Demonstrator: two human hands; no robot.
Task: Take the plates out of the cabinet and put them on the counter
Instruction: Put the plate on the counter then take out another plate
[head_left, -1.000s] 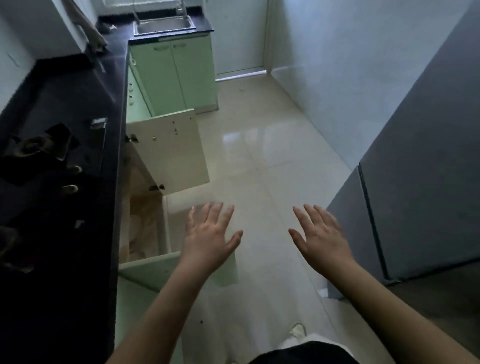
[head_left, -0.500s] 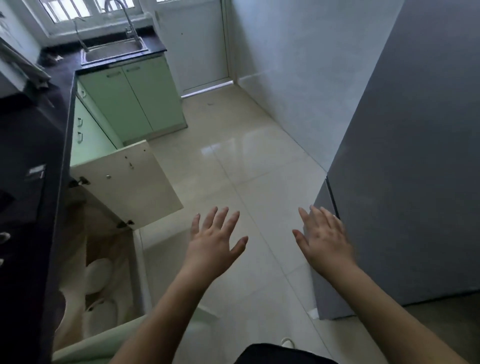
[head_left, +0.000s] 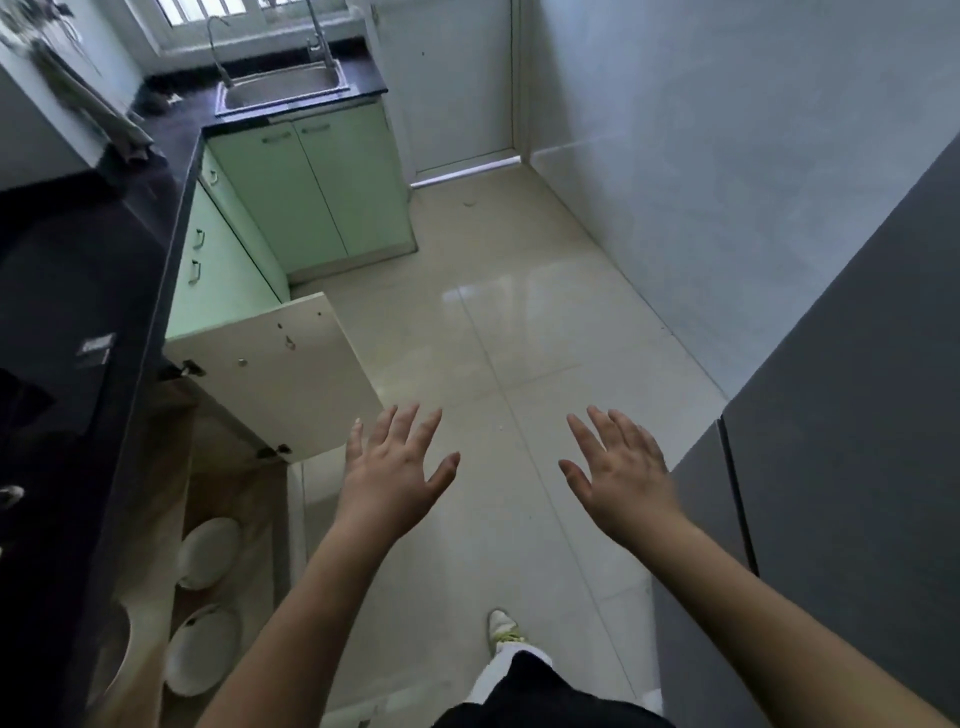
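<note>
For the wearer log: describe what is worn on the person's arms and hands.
Nothing is worn on either: the left hand and right hand are bare, with no gloves, rings, watch or bracelets visible. Both forearms are bare; no sleeve shows in view.

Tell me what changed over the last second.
The view swung right and up: the plates inside the open cabinet came into sight, as did the window above the sink. Left hand and right hand stayed spread and empty; nothing was grasped.
</note>
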